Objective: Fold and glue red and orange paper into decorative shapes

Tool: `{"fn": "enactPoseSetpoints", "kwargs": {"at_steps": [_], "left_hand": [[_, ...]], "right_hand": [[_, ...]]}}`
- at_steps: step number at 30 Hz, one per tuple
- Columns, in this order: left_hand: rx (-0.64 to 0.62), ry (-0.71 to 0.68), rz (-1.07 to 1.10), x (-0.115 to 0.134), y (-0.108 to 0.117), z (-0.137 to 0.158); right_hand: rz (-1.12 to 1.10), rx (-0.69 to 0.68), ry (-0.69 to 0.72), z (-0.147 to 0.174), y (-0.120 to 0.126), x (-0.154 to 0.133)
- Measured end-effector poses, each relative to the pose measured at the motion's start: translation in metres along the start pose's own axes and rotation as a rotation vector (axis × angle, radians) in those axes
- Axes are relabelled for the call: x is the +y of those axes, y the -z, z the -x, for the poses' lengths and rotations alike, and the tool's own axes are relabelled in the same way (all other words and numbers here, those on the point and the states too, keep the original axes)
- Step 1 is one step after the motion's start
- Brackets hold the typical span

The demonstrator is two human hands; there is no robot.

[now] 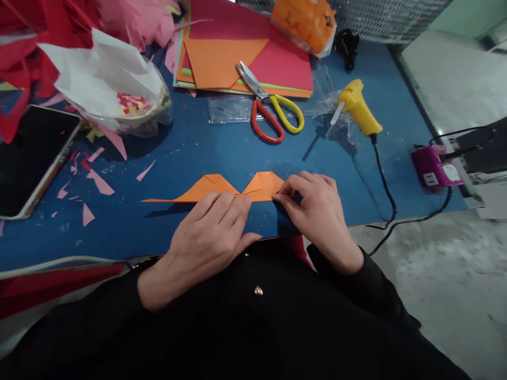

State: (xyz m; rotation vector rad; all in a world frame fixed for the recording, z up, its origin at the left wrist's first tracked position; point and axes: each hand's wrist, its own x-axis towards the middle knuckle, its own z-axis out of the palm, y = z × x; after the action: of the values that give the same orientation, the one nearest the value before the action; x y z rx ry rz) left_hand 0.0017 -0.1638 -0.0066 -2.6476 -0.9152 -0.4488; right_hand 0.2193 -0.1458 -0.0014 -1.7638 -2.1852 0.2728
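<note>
A folded orange paper [214, 189] lies flat on the blue table [222, 142], with two raised points and a long thin tip running left. My left hand [209, 237] presses its fingertips on the paper's lower middle edge. My right hand [317, 208] pinches the paper's right end between thumb and fingers. Both sleeves are black.
Scissors [271, 108] with red and yellow handles lie beyond the paper, next to a yellow glue gun [358, 108] with a black cord. Coloured paper sheets [245, 53] are stacked at the back. A phone [31, 158] lies at the left, a clear bowl of scraps [130, 105] near it. A purple power strip [433, 166] sits at the right.
</note>
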Motion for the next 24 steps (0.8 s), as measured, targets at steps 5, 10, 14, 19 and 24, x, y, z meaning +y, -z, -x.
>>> {"fn": "enactPoseSetpoints", "kwargs": {"at_steps": [5, 10, 14, 19, 24], "left_hand": [[-0.021, -0.024, 0.061, 0.002, -0.003, -0.002], [-0.056, -0.032, 0.075, -0.001, -0.003, 0.000], [-0.124, -0.061, 0.074, -0.002, -0.004, 0.000], [-0.128, -0.056, 0.066, -0.002, -0.006, 0.001], [-0.122, -0.040, 0.063, -0.002, -0.005, 0.001]], "right_hand": [[-0.068, -0.009, -0.014, -0.002, 0.003, 0.003], [-0.154, 0.019, -0.067, 0.002, 0.007, 0.016], [-0.122, -0.007, -0.083, 0.003, 0.010, 0.019], [-0.076, -0.004, -0.111, 0.002, 0.013, 0.020], [-0.084, 0.053, -0.159, 0.005, 0.015, 0.036]]}}
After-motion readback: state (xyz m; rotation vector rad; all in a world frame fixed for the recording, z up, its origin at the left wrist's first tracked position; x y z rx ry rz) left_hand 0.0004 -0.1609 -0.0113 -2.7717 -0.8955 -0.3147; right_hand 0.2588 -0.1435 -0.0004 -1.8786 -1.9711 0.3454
